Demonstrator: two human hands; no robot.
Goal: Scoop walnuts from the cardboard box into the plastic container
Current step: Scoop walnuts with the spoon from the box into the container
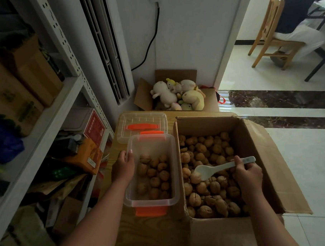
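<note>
The walnuts (207, 158) are being kept heaped in the open cardboard box (208, 124), which is standing at the right of a wooden table top (149, 234); a pale spoon (206, 170) is being held low over them, its bowl touching a walnut near the box's left wall; its handle is being gripped by the right hand (247, 176), the fingers being curled tightly round it; the plastic container (152, 203), clear with orange clips, is sitting just beside the box on its left, and a shallow layer of walnuts is lying in it; its left wall is being held by the left hand (123, 167), the thumb being laid over the rim and the other fingers being kept outside; the container's lid (141, 123) is lying flat just behind it; farther back, plush toys (176, 95) are piled in a second carton on the floor; metal shelving (56, 114) loaded with boxes is standing at the left; a wooden chair (268, 31) is being sat on by another person in the far room.
</note>
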